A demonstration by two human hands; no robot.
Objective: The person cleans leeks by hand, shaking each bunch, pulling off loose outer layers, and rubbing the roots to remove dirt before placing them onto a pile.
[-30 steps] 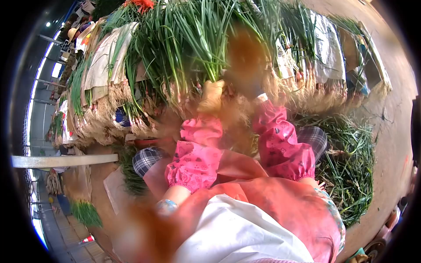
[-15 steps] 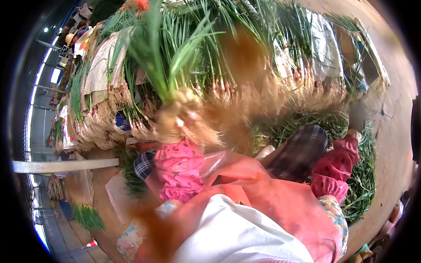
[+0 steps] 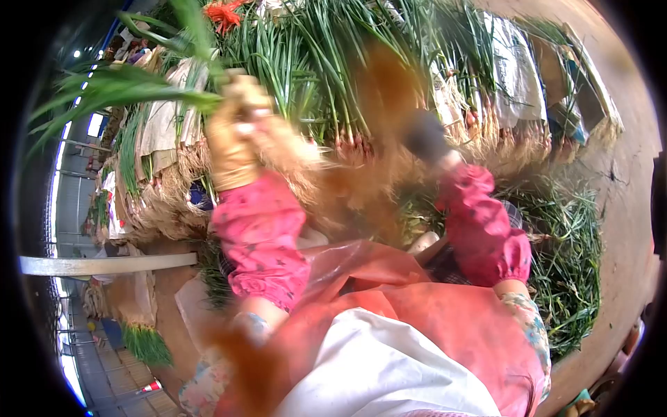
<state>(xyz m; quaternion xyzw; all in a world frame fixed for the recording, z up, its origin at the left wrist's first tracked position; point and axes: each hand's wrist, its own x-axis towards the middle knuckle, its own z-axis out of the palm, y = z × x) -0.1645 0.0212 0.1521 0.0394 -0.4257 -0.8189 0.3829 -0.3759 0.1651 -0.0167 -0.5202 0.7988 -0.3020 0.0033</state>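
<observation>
My left hand [image 3: 235, 139], in a yellowish glove, is closed around a bunch of spring onions [image 3: 149, 90]. Their green leaves fan out to the upper left, and the pale roots hang toward the right, blurred. In a dark glove, my right hand [image 3: 425, 135] is over the near edge of the laid-out spring onions [image 3: 340, 104], close to their roots. Motion smears its fingers, so I cannot see whether it holds anything. Pink sleeve covers run up both forearms.
Rows of spring onions and pale sacking [image 3: 514, 83] cross the view ahead. Cut green leaves [image 3: 563, 278] lie heaped at my right. A pale metal bar [image 3: 111, 265] reaches in from the left. Red ties [image 3: 224, 15] lie at the top. Brown smudges cover parts of the view.
My left hand has moved up and left with the spring onions, whose leaves now tip leftward. My right hand has swung inward from the far right to the front of the row.
</observation>
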